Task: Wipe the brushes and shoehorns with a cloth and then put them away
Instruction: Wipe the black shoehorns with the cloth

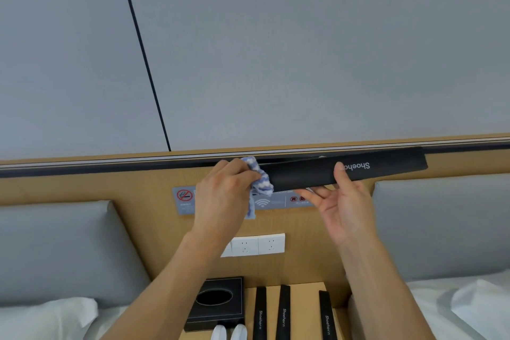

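Observation:
A long black shoehorn (386,167) with white "Shoehorn" lettering is held level in the air in front of the headboard. My right hand (342,201) holds it near the middle, thumb on top and fingers underneath. My left hand (223,190) grips a blue-and-white cloth (260,182) wrapped round the shoehorn's left end. Three more black shoehorns (260,315) (284,312) (327,317) lie side by side on the wooden bedside table (303,301) below. No brush can be made out.
A black tissue box (218,303) stands at the table's left, two white rounded objects (229,332) in front of it. Wall sockets (258,246) and a sign plate (185,200) sit on the wooden panel. Grey padded headboards (55,251) and white bedding flank the table.

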